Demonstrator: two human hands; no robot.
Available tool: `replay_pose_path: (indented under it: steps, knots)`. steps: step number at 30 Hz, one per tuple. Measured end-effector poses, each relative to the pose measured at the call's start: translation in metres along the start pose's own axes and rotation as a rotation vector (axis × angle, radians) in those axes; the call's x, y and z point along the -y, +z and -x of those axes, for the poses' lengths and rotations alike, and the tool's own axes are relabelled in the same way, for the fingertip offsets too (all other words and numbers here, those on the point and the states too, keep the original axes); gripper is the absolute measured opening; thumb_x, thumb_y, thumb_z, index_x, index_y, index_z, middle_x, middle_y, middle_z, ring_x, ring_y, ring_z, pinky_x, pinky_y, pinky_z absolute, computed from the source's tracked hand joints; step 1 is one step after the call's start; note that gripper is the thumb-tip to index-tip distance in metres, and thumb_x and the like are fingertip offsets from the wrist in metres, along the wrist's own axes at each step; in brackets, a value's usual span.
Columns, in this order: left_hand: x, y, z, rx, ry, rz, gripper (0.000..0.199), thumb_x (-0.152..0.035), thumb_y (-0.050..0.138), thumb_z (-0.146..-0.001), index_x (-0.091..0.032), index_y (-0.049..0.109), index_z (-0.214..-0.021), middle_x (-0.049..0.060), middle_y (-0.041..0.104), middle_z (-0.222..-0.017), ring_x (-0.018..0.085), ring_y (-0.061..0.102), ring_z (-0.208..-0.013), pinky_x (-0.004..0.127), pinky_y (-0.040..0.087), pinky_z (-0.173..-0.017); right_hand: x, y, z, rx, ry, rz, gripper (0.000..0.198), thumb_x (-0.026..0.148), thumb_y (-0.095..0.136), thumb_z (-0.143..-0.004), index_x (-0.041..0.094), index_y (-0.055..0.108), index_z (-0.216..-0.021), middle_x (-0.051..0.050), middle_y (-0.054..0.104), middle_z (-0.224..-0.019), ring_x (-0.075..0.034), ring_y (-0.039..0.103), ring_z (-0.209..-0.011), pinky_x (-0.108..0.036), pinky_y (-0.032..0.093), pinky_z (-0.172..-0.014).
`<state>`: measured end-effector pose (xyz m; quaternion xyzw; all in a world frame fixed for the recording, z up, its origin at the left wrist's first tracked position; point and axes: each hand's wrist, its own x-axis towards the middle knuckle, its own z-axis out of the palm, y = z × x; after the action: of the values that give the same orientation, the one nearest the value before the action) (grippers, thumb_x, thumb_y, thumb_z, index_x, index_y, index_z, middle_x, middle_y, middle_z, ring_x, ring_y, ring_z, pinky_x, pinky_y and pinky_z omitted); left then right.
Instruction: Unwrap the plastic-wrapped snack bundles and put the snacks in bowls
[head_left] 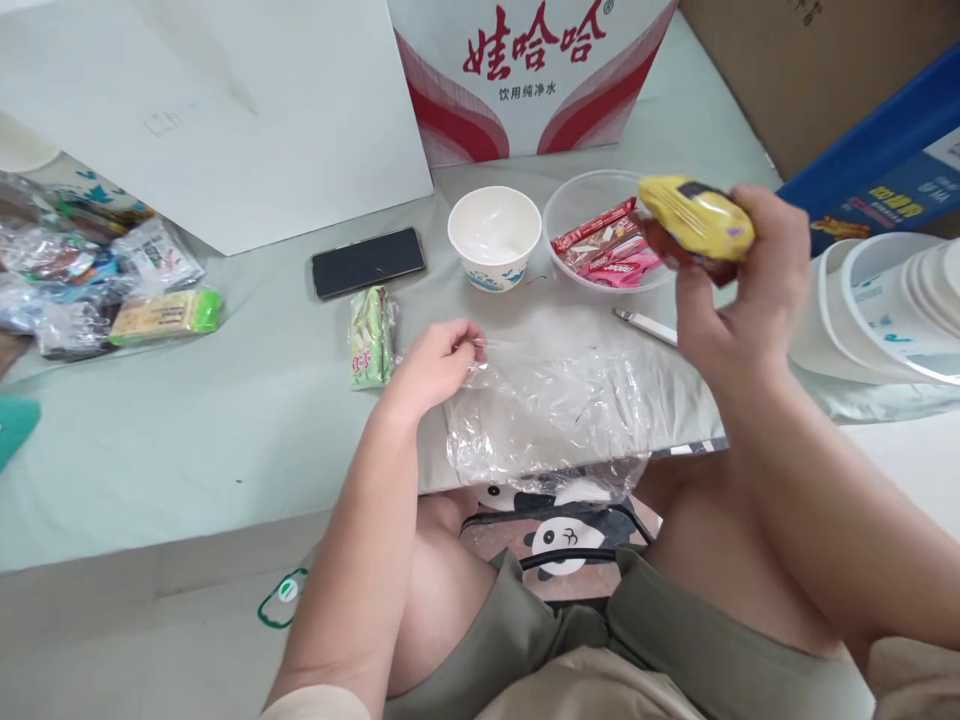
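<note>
My left hand [442, 362] pinches the upper left edge of a clear plastic bag [551, 405], which lies crumpled over the table's front edge. Raised at the right, my right hand [761, 280] grips a yellow snack packet [701, 218], with something dark reddish partly hidden beneath it. Below and left of that packet stands a clear round bowl [555, 215] holding several red and pink snack packets [611, 250]. A white paper bowl [495, 225] with a blue print is beside it, its inside showing no contents. Left of my left hand lies a green snack packet [370, 340].
A black phone [367, 263] lies behind the green packet. A white-handled tool [645, 326] rests near my right wrist. Large boxes [525, 100] line the back. Plastic tubs and stacked paper bowls [892, 300] stand at the right, wrapped items [161, 315] at the left.
</note>
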<state>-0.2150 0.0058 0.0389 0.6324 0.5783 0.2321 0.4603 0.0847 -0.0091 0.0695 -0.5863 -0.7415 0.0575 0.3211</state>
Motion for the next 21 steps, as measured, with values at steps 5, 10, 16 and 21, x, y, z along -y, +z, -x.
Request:
replay_pose_path:
  steps: [5,10,16,21]
  knots:
    - [-0.001,0.003,-0.002,0.081,0.061,0.002,0.013,-0.022,0.050,-0.087,-0.021,0.062,-0.082,0.000,0.072,-0.083,0.016,0.061,-0.074,0.029,0.043,-0.070,-0.019,0.010,-0.030,0.041,0.029,0.130,0.065,0.041,0.054,-0.094,0.028,0.041,-0.156,-0.017,0.041,-0.165,-0.039,0.040,-0.152,-0.071,0.032,-0.118]
    - [-0.001,0.003,-0.002,0.090,0.080,0.040,0.013,-0.022,0.050,-0.088,-0.020,0.062,-0.084,0.000,0.069,-0.083,0.013,0.057,-0.071,0.027,0.042,-0.067,-0.028,0.014,-0.018,-0.082,-0.065,0.072,0.047,0.034,0.053,-0.096,0.029,0.055,-0.142,-0.014,0.058,-0.150,-0.037,0.052,-0.143,-0.064,0.041,-0.116]
    - [-0.011,0.003,0.002,0.152,0.068,0.180,0.009,-0.021,0.054,-0.085,-0.019,0.063,-0.086,0.001,0.070,-0.084,0.012,0.061,-0.070,0.025,0.045,-0.064,0.005,0.014,0.019,0.076,-0.350,-0.153,0.046,0.037,0.060,-0.095,0.025,0.058,-0.139,-0.013,0.070,-0.133,-0.032,0.067,-0.123,-0.051,0.055,-0.103]
    - [-0.011,0.002,0.005,0.113,0.115,0.224,0.008,-0.020,0.059,-0.083,-0.018,0.067,-0.083,0.001,0.071,-0.079,0.013,0.065,-0.073,0.027,0.052,-0.072,0.012,0.026,0.036,0.333,-0.335,0.027,0.035,0.034,0.062,-0.093,0.021,0.066,-0.126,-0.010,0.079,-0.105,-0.028,0.074,-0.092,-0.044,0.058,-0.083]
